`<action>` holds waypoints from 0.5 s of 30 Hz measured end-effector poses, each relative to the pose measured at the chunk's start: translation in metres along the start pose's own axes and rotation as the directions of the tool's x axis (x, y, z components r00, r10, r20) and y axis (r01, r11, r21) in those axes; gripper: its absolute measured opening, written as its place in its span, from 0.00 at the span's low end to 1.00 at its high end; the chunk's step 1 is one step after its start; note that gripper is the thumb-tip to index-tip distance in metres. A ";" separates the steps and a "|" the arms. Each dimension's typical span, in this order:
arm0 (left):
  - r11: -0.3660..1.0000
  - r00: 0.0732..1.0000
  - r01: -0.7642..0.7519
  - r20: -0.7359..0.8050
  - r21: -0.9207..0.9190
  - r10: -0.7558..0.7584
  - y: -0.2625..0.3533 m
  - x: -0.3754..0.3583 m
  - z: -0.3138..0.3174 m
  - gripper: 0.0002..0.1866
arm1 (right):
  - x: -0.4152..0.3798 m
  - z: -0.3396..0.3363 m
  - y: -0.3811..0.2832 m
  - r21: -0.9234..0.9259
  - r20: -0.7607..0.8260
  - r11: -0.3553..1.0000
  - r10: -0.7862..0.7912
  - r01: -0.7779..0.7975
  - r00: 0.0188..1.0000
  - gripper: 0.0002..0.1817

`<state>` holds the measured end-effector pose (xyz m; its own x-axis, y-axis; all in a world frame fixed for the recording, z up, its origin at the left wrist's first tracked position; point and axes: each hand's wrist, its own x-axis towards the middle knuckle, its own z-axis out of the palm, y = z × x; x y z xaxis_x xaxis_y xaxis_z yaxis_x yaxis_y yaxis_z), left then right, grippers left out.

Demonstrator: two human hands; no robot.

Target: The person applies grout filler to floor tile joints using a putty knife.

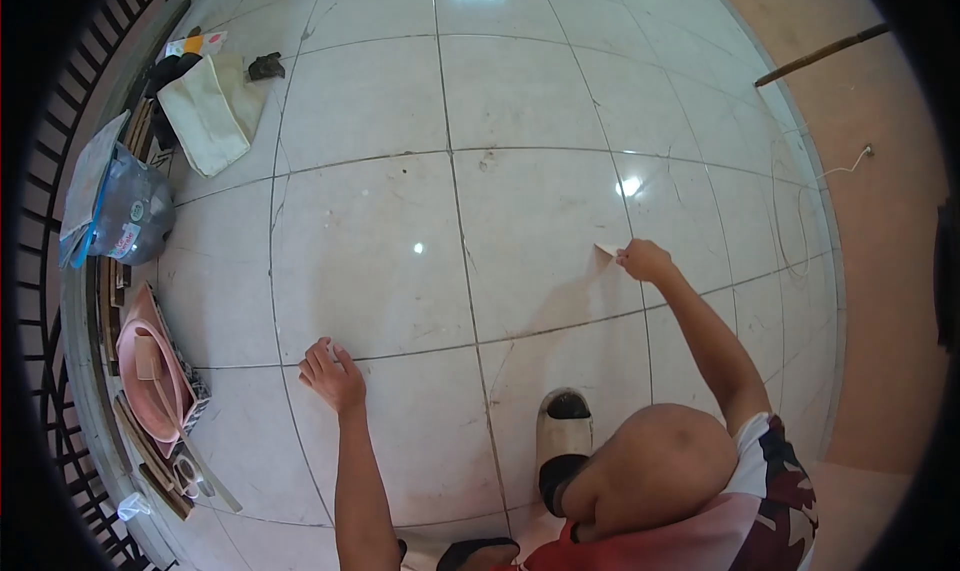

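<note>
My left hand (333, 374) is low over the white tiled floor (380, 271) at the lower centre-left, its fingers curled around a small whitish piece (331, 351) that I cannot make out. To the right, my right hand (647, 261) is closed on a small, flat, pale tool (607, 250), its thin end pointing left at the floor, near a tile joint. Whether the tool's edge touches the tile is hard to tell. Dark grout lines and scattered specks mark the tiles around both hands.
Along the left railing are a large plastic bottle (135, 211), a pale cloth (208, 116), a pink basin (150, 381) and a tape roll (186, 471). A stick (820, 55) leans by the right wall. My sandalled foot (564, 441) is at bottom centre.
</note>
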<state>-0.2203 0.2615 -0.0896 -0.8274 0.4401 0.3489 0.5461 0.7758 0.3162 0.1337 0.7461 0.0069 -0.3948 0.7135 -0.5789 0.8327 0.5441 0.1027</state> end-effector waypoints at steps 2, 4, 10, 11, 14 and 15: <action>0.999 0.999 -0.016 0.031 0.030 0.015 0.002 -0.006 -0.005 0.10 | 0.003 -0.021 -0.021 0.120 -0.091 0.984 0.146 -0.135 0.985 0.26; 0.999 0.999 -0.034 0.004 -0.024 0.034 0.006 0.003 -0.009 0.11 | 0.008 -0.043 -0.019 0.068 0.083 0.995 0.073 -0.079 0.994 0.27; 0.999 0.998 -0.005 0.059 -0.034 0.007 0.011 0.005 -0.014 0.10 | 0.010 -0.030 -0.024 0.057 0.045 0.994 0.089 -0.092 0.995 0.29; 1.000 0.999 0.000 0.053 -0.031 0.001 0.010 0.000 -0.014 0.10 | -0.003 -0.047 -0.038 0.126 0.116 0.975 0.170 -0.184 0.979 0.28; 0.998 1.000 0.007 0.016 -0.056 -0.007 0.006 0.011 -0.005 0.10 | 0.003 -0.002 -0.004 -0.061 0.035 0.998 -0.008 0.010 0.999 0.25; 0.999 1.000 -0.022 0.004 -0.048 0.022 0.007 0.014 -0.006 0.10 | 0.002 -0.009 -0.008 -0.078 0.044 0.997 -0.008 0.012 0.999 0.24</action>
<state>-0.2267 0.2706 -0.0775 -0.8154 0.4591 0.3527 0.5700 0.7433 0.3501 0.1224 0.7467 0.0119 -0.3841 0.6888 -0.6148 0.7954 0.5850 0.1584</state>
